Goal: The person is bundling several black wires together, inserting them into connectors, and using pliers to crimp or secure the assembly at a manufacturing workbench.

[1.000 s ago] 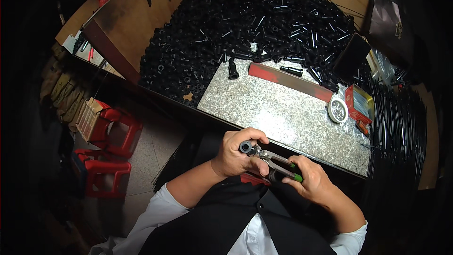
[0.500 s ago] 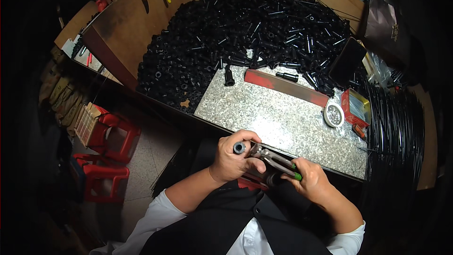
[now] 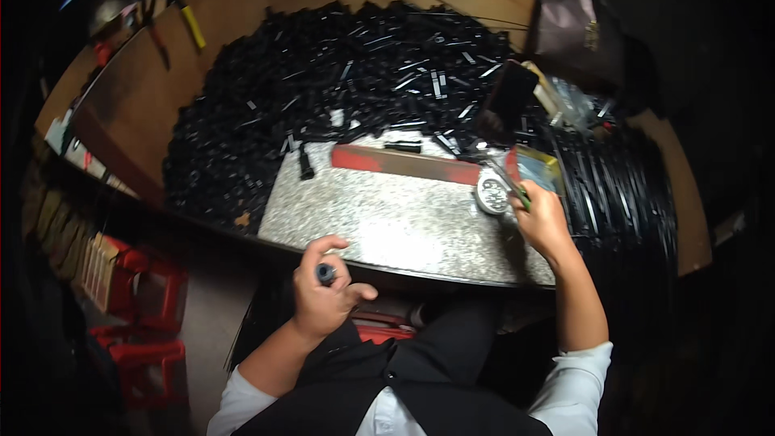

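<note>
My left hand [image 3: 321,300] is in front of the table's near edge, its fingers curled round a black tubular part [image 3: 325,274] whose round hollow end faces up. The thumb points off to the right. Out to the right, my right hand [image 3: 542,220] grips pliers with green handles [image 3: 504,174]. Their jaws reach away from me, past a small white bowl [image 3: 492,193] that holds small shiny bits. Motion blur hides whether the jaws hold anything.
A big heap of black tubular parts [image 3: 355,73] covers the table's back. A red-painted bar [image 3: 404,165] lies across the speckled tabletop [image 3: 363,226]. Right of the bowl are a red box [image 3: 551,163], a phone [image 3: 510,97] and bundled black rods [image 3: 622,202]. Red stools [image 3: 153,363] stand at left.
My right hand has carried the pliers away from the left hand, right and forward to the bowl. The left hand still holds the tubular part. The whole view has shifted.
</note>
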`<state>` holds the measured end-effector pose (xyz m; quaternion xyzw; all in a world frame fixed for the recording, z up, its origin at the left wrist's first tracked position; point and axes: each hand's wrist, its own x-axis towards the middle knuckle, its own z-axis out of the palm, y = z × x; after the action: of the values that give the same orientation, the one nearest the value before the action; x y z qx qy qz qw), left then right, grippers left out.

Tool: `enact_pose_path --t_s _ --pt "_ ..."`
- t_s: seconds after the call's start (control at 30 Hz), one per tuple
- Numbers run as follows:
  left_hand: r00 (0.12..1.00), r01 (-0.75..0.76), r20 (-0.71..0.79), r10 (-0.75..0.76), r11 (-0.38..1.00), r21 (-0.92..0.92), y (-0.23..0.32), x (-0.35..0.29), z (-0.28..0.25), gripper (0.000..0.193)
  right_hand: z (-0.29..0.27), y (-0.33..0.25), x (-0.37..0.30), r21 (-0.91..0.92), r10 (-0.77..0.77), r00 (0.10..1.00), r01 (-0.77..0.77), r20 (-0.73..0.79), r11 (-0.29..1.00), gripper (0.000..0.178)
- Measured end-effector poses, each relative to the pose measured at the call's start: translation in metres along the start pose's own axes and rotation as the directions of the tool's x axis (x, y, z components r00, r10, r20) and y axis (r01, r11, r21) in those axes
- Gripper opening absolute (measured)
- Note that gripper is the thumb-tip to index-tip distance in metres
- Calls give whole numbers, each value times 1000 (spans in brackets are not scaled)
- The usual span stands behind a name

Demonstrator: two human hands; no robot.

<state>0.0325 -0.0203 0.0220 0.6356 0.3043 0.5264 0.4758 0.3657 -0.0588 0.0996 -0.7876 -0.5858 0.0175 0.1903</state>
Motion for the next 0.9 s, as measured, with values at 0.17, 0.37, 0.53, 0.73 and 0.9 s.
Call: enact_pose_path --t_s 0.17,0.37,0.53,0.73,0.9 --pt "998 -20 59 20 1000 6 0 3 3 71 7 5 19 -227 -54 996 67 64 972 20" --pt "997 -20 71 20 1000 -1 2 -3 -1 76 18 -4 29 -261 -78 985 117 155 958 21" --pt "985 -27 172 16 998 61 10 -3 0 79 34 11 38 -331 -113 980 163 166 929 17" --pt "985 -30 169 15 996 86 14 -4 0 80 27 -3 37 -279 -101 984 140 148 950 15" --pt "985 -105 147 91 991 89 12 -2 3 78 19 -2 29 -167 -80 997 83 22 982 12"
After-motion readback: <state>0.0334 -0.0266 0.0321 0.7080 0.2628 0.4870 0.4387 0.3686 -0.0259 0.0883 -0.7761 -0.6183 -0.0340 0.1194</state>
